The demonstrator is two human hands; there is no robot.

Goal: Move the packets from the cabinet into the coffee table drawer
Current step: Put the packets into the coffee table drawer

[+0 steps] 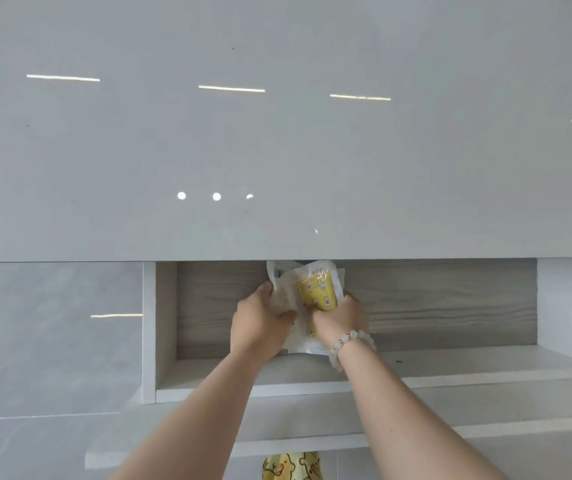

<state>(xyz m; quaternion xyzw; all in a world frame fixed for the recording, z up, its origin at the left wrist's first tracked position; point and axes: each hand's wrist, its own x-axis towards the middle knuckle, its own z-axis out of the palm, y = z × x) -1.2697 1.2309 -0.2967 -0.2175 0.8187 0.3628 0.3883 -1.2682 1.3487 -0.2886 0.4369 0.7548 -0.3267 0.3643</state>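
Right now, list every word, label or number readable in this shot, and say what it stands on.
yellow packet: a short row of characters near its top edge, too blurred to read.
white packet: dark print at its top corner, too small to read.
No other writing shows.

At least 2 packets [315,289], 2 hands [260,320] [340,318], 1 bracelet [350,341], 1 cabinet [433,306]
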